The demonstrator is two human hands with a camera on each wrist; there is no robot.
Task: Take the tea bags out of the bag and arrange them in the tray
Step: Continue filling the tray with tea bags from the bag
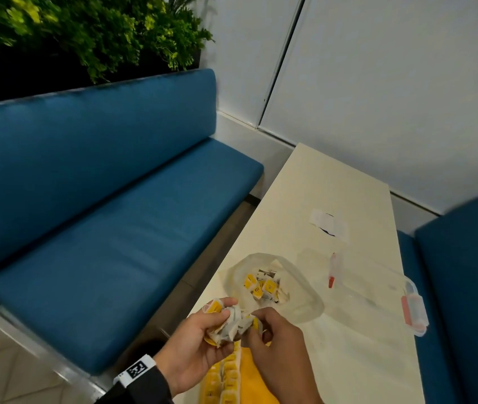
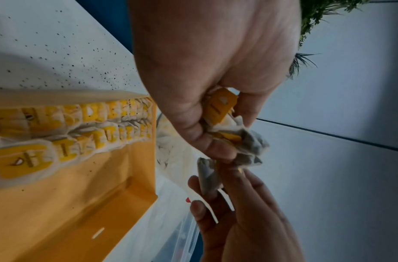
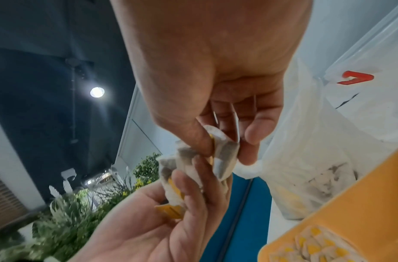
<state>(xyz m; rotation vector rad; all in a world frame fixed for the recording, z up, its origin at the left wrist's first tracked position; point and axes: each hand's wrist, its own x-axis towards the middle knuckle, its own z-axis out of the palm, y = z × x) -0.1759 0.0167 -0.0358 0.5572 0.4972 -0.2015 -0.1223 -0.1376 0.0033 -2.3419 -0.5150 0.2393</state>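
Over 1 table (image 1: 304, 182), 2 hands: left hand (image 1: 194, 342) and right hand (image 1: 275, 342) grip tea bags (image 1: 233, 323).

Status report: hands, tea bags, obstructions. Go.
Left hand holds clump of white yellow-tagged tea bags. Right hand pinches one off. Yellow cardboard tray part-filled. No obstruction seen.

Both hands (image 1: 233, 339) in curled grip

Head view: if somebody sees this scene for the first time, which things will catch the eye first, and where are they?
First come the two hands at the bottom centre: the left hand holds a crumpled bunch of tea bags, and the right hand pinches one tea bag from it. Just beyond, the clear plastic bag lies open on the cream table with more yellow-tagged bags inside. The yellow tray under the hands already holds two neat rows, and the blue bench fills the left.
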